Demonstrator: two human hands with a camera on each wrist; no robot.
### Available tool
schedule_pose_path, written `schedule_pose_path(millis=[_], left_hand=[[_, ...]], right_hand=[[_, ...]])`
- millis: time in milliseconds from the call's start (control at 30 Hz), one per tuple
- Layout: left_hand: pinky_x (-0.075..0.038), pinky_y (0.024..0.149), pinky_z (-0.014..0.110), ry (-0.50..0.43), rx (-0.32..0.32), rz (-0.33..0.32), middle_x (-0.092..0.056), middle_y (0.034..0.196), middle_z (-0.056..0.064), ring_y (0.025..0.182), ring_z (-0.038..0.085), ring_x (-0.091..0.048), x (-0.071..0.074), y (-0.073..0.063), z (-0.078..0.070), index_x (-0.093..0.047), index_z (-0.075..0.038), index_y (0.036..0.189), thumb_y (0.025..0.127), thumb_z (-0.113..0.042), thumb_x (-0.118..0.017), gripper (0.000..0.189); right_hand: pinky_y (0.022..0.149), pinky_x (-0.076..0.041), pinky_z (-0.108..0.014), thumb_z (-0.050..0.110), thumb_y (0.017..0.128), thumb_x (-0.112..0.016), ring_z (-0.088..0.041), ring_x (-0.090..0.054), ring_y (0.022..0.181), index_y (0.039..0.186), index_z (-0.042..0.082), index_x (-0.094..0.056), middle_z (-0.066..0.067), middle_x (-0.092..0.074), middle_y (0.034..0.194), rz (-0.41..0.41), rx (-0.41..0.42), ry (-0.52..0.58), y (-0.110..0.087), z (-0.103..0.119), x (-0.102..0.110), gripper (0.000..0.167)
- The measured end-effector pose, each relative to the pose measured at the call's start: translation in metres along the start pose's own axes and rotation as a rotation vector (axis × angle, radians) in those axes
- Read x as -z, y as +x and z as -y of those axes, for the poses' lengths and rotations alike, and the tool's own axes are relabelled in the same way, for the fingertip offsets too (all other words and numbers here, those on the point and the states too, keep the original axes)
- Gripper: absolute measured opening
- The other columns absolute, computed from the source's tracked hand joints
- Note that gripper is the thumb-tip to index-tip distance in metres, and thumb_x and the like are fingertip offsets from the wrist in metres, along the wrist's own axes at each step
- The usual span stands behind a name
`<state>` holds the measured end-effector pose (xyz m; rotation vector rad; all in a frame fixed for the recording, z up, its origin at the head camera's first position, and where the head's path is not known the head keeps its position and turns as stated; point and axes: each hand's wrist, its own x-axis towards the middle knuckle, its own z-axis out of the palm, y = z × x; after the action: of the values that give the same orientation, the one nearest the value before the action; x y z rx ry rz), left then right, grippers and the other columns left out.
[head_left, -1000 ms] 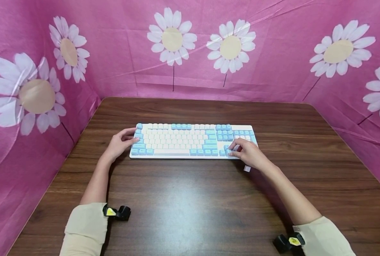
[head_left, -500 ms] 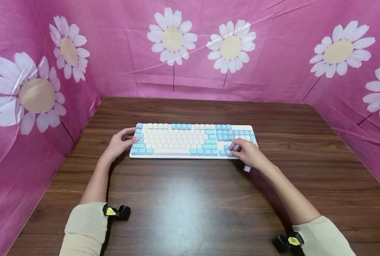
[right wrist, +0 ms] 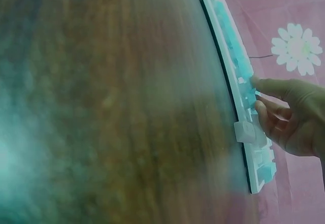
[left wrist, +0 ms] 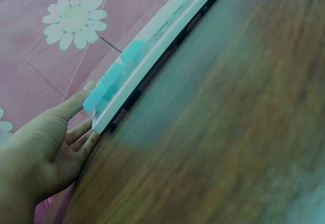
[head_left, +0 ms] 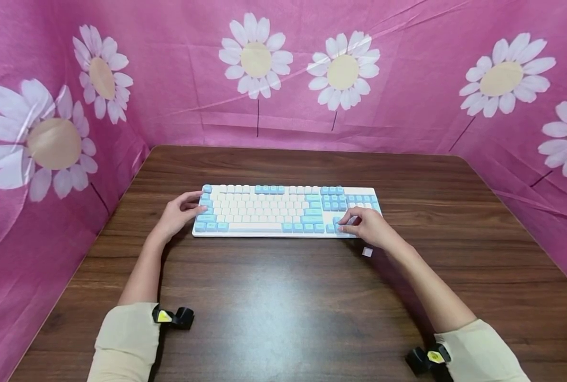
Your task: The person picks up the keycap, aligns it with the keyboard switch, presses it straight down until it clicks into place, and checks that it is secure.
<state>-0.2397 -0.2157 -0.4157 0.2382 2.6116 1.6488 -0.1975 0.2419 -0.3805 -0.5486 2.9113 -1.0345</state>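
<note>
A white and light-blue keyboard [head_left: 259, 209] lies across the dark wooden table. At its left end my left hand [head_left: 173, 217] grips the edge; in the left wrist view the thumb is on the side of the blue keys and the other fingers reach the lower edge. My right hand [head_left: 371, 228] is over the right end, near the arrow keys. Thumb and fingers there pinch a blue keycap [right wrist: 251, 98], partly hidden by the fingertips. Just in front of the keyboard, below the right hand, a loose white keycap [head_left: 367, 252] lies on the table.
The brown wood-grain table [head_left: 264, 307] extends in front of and around the keyboard. Pink cloth [head_left: 293, 32] printed with white daisies hangs behind and at both sides. A black wrist mount [head_left: 173, 317] sits at the left sleeve, another black mount [head_left: 426, 358] at the right.
</note>
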Motion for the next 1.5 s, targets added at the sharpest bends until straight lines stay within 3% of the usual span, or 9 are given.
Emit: schedule_pose_path(millis=[267,667,1000,1233,1500], left_hand=[[-0.038,0.086,0.037,-0.017,0.009,0.007,-0.044,0.133,0.018,0.115,0.033,-0.044,0.002,-0.003,-0.004,-0.043,-0.005,0.136,0.087,-0.028,-0.064,0.057],[-0.039,0.082,0.031,-0.008,-0.002,0.001,-0.045,0.132,0.019,0.114,0.033,-0.043,0.004,-0.004,-0.001,-0.043,-0.003,0.135,0.088,-0.028,-0.063,0.056],[-0.038,0.08,0.028,-0.02,0.002,0.011,-0.042,0.131,0.026,0.115,0.039,-0.041,0.006,-0.016,-0.024,-0.041,0.005,0.133,0.09,-0.014,-0.061,0.052],[-0.039,0.081,0.027,0.004,0.004,0.008,-0.044,0.132,0.02,0.115,0.033,-0.043,0.006,-0.008,-0.006,-0.042,-0.002,0.135,0.089,-0.026,-0.062,0.056],[-0.039,0.081,0.029,0.001,-0.008,0.004,-0.045,0.131,0.019,0.113,0.032,-0.044,0.0,-0.002,-0.001,-0.044,-0.003,0.134,0.088,-0.03,-0.063,0.056]], right_hand=[[0.049,-0.039,-0.026,0.009,0.079,-0.072,-0.015,-0.053,0.054,0.078,0.006,-0.07,-0.001,-0.06,0.062,0.032,-0.106,0.076,0.005,0.003,0.0,0.004],[0.048,-0.045,-0.025,0.005,0.076,-0.074,-0.012,-0.054,0.049,0.073,0.0,-0.069,-0.002,-0.058,0.055,0.046,-0.146,0.108,0.013,0.007,-0.001,0.007],[0.046,-0.041,-0.023,0.003,0.074,-0.074,-0.011,-0.053,0.047,0.07,0.001,-0.069,-0.002,-0.058,0.053,0.039,-0.128,0.096,0.013,0.011,-0.003,0.007],[0.047,-0.039,-0.024,0.003,0.074,-0.074,-0.009,-0.053,0.048,0.066,0.005,-0.068,0.002,-0.061,0.056,0.039,-0.084,-0.024,0.012,0.01,-0.005,0.01],[0.049,-0.037,-0.025,0.009,0.075,-0.075,-0.011,-0.054,0.047,0.071,0.006,-0.07,0.003,-0.06,0.054,0.05,-0.09,-0.023,0.007,0.004,0.001,0.007]])
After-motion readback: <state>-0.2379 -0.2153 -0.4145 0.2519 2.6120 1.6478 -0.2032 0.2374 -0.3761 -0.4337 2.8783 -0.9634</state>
